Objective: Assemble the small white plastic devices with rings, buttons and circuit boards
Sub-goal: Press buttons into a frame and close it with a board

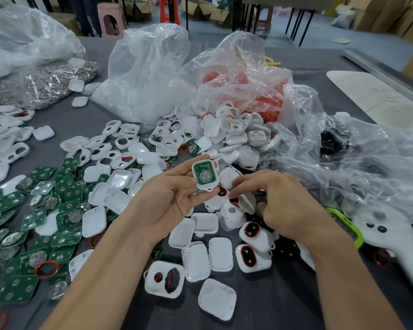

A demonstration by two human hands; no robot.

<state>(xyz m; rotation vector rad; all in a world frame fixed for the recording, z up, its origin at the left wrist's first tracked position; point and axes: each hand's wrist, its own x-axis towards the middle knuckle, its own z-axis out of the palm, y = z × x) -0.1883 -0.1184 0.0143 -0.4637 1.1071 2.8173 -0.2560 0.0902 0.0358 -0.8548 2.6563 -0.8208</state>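
The step in hand looks like closing 1 unit. The left hand (174,201) grips a white front shell (209,186) raised above the pile, its open side up, with a green circuit board (202,173) and coin cell (205,176) already seated in it. The right hand (284,206) is low over the heap just beside it, fingers curled and pinching a tilted white back cover (247,203). The 2 hands are near each other but not touching.

The next move likely calls for lifting that cover, turning it to match the shell's outline and pressing it on squarely, so the board does not shift.

On the grey table (296,306), loose circuit boards (65,220) lie to the left, spare covers (219,254) and shells fitted with red rings (248,256) sit below the hands, and 1 loose red ring (47,267) rests on the boards. Crumpled clear plastic bags (148,75) crowd the far and right sides. Neighbouring parts press around the chosen cover and may come up with it.
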